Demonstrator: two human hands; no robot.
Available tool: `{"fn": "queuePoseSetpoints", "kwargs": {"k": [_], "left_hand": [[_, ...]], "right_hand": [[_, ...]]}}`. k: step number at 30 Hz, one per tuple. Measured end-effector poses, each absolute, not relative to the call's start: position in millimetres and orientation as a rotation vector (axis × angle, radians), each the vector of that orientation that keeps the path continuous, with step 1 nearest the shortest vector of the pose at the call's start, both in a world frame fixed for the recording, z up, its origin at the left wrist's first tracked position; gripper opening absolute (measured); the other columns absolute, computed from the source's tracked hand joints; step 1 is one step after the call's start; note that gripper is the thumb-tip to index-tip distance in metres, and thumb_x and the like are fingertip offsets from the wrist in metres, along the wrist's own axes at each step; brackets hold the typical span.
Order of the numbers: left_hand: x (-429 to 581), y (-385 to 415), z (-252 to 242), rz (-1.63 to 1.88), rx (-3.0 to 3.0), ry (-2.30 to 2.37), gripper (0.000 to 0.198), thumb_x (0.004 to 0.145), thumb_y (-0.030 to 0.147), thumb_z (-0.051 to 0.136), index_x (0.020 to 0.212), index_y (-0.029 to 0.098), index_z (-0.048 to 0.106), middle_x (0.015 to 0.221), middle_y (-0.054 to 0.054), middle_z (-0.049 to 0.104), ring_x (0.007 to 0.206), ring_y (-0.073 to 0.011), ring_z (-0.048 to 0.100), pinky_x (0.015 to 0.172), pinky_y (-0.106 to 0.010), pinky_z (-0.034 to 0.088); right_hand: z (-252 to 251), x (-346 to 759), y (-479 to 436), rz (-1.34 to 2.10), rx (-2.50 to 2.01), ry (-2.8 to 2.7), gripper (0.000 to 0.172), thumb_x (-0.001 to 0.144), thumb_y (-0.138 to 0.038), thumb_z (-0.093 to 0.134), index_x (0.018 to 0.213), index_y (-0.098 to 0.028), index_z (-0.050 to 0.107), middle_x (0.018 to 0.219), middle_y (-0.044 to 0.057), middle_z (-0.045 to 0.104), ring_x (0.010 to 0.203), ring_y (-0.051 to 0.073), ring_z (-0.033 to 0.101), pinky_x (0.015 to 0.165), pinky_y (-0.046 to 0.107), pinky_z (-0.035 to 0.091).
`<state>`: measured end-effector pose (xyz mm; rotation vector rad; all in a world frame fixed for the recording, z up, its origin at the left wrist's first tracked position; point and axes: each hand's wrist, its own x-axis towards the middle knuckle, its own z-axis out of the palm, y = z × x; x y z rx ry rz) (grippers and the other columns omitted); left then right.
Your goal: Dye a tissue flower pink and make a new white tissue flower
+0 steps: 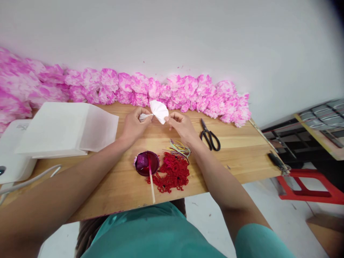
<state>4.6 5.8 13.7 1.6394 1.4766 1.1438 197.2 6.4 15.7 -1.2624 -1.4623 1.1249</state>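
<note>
A white paper flower (160, 111), gathered and tied at its middle, is held up over the wooden table between both hands. My left hand (137, 122) pinches its narrow tied end. The fingers of my right hand (180, 123) close on the right edge of the fanned paper. Below the hands stands a small dark bowl (154, 163) with purple-magenta contents and a pale stick (152, 186) leaning out of it. Beside the bowl lies a heap of red yarn (176, 172), with several thin coloured ties (178, 148) just behind it.
Pink and white paper flowers (139, 84) line the table's back edge against the wall. Black-handled scissors (209, 138) lie right of my right hand. White paper sheets (59, 129) rest on a white device (17, 161) at left. A red stool (309, 186) stands beyond the table's right end.
</note>
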Motion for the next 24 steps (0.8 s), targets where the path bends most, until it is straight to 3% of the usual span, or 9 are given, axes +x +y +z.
{"fn": "queuePoseSetpoints", "kwargs": {"k": [9, 13, 20, 24], "left_hand": [[4, 7, 12, 1.160, 1.608, 1.479, 0.012, 0.081, 0.030, 0.064, 0.080, 0.018, 0.064, 0.079, 0.000, 0.069, 0.069, -0.0154, 0.056, 0.066, -0.027, 0.042], [4, 6, 13, 1.150, 1.617, 1.481, 0.013, 0.081, 0.031, 0.065, 0.079, 0.018, 0.064, 0.079, 0.000, 0.069, 0.069, -0.0151, 0.055, 0.067, -0.027, 0.043], [4, 6, 13, 1.153, 1.620, 1.487, 0.012, 0.081, 0.030, 0.064, 0.079, 0.018, 0.064, 0.080, -0.001, 0.069, 0.070, -0.0157, 0.055, 0.067, -0.028, 0.043], [4, 6, 13, 1.155, 1.618, 1.486, 0.012, 0.081, 0.031, 0.065, 0.079, 0.019, 0.064, 0.079, -0.001, 0.068, 0.071, -0.0159, 0.056, 0.067, -0.028, 0.042]], "right_hand": [[20, 201, 7, 1.176, -1.217, -1.335, 0.037, 0.078, -0.058, 0.071, 0.077, -0.022, 0.064, 0.074, -0.002, 0.059, 0.061, 0.009, 0.050, 0.059, 0.024, 0.045], [14, 198, 5, 1.222, -1.205, -1.441, 0.042, 0.082, -0.061, 0.066, 0.071, -0.021, 0.062, 0.070, -0.002, 0.059, 0.060, 0.010, 0.051, 0.058, 0.025, 0.043], [11, 193, 3, 1.183, -1.308, -1.564, 0.034, 0.076, -0.051, 0.072, 0.068, -0.021, 0.056, 0.059, -0.006, 0.047, 0.056, 0.009, 0.041, 0.053, 0.024, 0.034], [14, 192, 1, 1.171, -1.310, -1.551, 0.033, 0.076, -0.047, 0.070, 0.065, -0.022, 0.053, 0.058, -0.006, 0.043, 0.056, 0.010, 0.042, 0.054, 0.025, 0.036]]}}
